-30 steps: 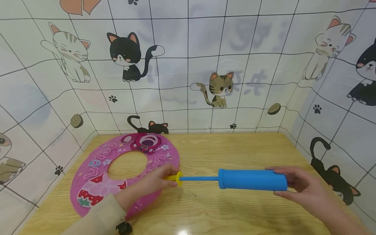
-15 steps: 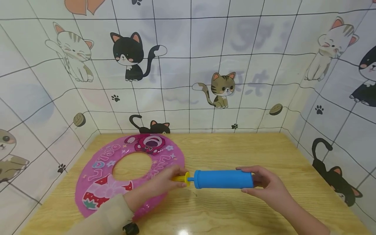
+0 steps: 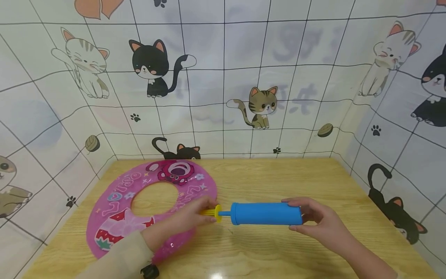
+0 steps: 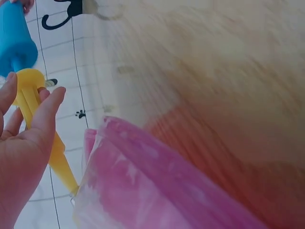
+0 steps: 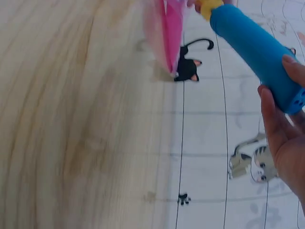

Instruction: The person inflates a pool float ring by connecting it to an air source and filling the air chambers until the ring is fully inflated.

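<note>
The left hand (image 3: 189,215) is gripping a pump (image 3: 266,214) by its yellow nozzle (image 3: 215,213); the right hand (image 3: 325,221) is holding its blue barrel (image 5: 252,45); a pink swim ring (image 3: 106,209) is lying on the table (image 3: 278,180).

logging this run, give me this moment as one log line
left hand: grips yellow pump end | right hand: holds blue barrel | blue rod: partly showing | pink ring: on table

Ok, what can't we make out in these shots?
Head: part of the yellow handle, behind the left hand.
Left wrist: whether the handle's tip is seated in the ring; too blurred.
Right wrist: full end face of the pump, cut off by the right edge.
Head: what the black object beside the sleeve is; bottom edge crops it.
</note>
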### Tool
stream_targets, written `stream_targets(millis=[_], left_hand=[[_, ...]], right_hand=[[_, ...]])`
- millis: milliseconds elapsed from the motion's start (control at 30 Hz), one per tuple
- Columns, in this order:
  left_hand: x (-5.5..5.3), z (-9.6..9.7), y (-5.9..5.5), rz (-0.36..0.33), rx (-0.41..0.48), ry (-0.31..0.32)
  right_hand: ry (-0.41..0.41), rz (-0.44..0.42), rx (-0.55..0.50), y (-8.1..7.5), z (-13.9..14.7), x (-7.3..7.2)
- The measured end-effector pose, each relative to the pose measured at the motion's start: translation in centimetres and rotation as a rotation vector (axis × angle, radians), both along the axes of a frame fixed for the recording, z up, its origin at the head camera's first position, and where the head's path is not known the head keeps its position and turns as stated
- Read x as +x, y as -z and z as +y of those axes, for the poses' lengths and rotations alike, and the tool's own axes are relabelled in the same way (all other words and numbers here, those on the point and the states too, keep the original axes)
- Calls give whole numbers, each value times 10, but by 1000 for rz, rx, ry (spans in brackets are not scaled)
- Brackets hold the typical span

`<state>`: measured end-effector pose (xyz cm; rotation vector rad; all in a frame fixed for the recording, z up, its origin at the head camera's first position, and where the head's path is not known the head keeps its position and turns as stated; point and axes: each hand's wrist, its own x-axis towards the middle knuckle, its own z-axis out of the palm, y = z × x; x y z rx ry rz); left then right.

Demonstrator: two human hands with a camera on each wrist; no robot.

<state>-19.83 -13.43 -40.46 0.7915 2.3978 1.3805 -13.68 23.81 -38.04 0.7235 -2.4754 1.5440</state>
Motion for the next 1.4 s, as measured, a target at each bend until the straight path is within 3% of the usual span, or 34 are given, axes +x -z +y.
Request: stream_targets(millis=[167,367,500,567,767,1133,1400], left_hand=[[-2,-12,3,5,3,31],[-5,-25,6,5,-10,34],[-4,-31,4,-14,-13,36],[-3,-31,4,-19,-6,35],[-1,-24,6,32,9,9],[7,-2,2,60,-61,-25],[9,5,6,60,-79,-33]], right_hand=[[-50,105,17,-2,26,3],[-128,137,-39,-5,55,7],[-122,138,-32,-10,66,12],[-76,142,11,-12,66,13],[36,75,61,-6,46,10],[48,-86,-10,12,-3,-3],[-4,-120,-39,12,-31,-5]])
